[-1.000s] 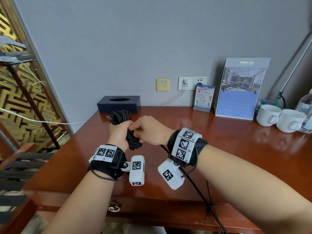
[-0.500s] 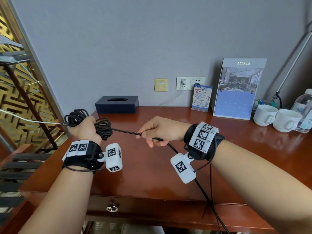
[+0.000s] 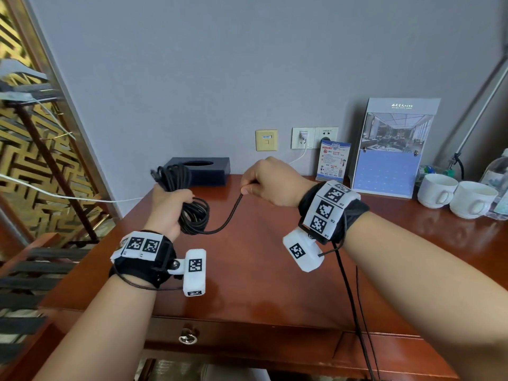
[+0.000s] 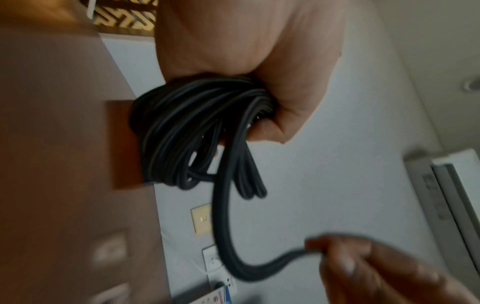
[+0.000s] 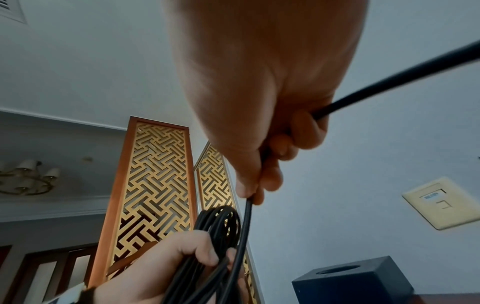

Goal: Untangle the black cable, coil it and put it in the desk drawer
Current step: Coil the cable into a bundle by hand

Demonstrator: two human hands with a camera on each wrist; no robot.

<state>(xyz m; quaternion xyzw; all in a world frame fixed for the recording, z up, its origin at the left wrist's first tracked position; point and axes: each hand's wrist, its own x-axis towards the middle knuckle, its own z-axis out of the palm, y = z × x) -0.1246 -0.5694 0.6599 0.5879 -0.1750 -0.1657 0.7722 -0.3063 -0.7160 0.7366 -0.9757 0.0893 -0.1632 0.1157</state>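
Note:
My left hand (image 3: 171, 204) grips a bundle of black cable coils (image 3: 193, 213) above the left part of the wooden desk (image 3: 247, 270). A slack strand (image 3: 232, 213) curves from the coil up to my right hand (image 3: 264, 182), which pinches it between thumb and forefinger. Behind that hand the cable tail (image 3: 353, 306) drops over the desk's front edge. The drawer with its ring pull (image 3: 187, 338) is closed. In the left wrist view the coil (image 4: 192, 127) sits in the fist. In the right wrist view the strand (image 5: 246, 222) leaves my fingers (image 5: 262, 179).
A dark tissue box (image 3: 200, 170) stands behind the coil. At the back right are a small card (image 3: 334, 160), a calendar stand (image 3: 390, 149), two white cups (image 3: 437, 189), and a water bottle (image 3: 497, 182). A lattice screen (image 3: 33, 160) stands left of the desk.
My left hand has swung back in from the far left with the coil. My right hand has risen, and the taut strand between them now hangs in a slack curve.

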